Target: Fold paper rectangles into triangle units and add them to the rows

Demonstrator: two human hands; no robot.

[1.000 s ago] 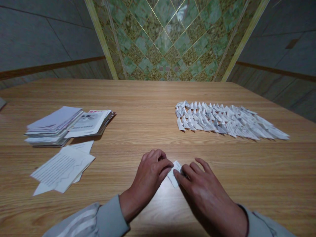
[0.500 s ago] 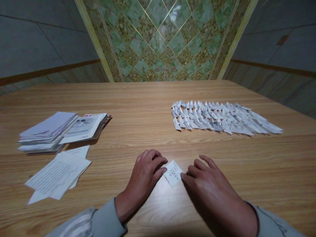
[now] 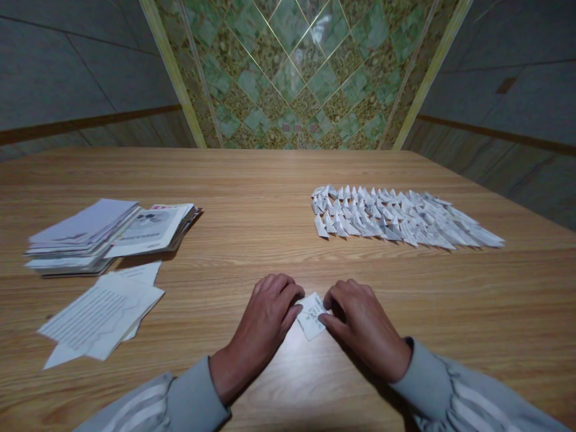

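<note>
Between my hands lies a small folded square of printed paper (image 3: 311, 319), turned like a diamond, with crease lines across it. My left hand (image 3: 273, 309) pinches its left corner between thumb and fingers. On the opposite side, my right hand (image 3: 357, 321) has its thumb and forefinger closed on the right corner and covers part of the print. Several folded paper pieces (image 3: 387, 216) with pointed tips stand in tight rows at the far right.
A stack of papers (image 3: 85, 225) and a stack of booklets (image 3: 153, 231) lean together at the left. Nearer me, loose torn sheets (image 3: 103, 312) overlap on the wooden table (image 3: 252, 222). A tiled wall (image 3: 292, 72) rises behind the table.
My right hand has moved left and curled its fingers in, from the thumb at the paper's corner to a pinch on it. My left hand stays in place.
</note>
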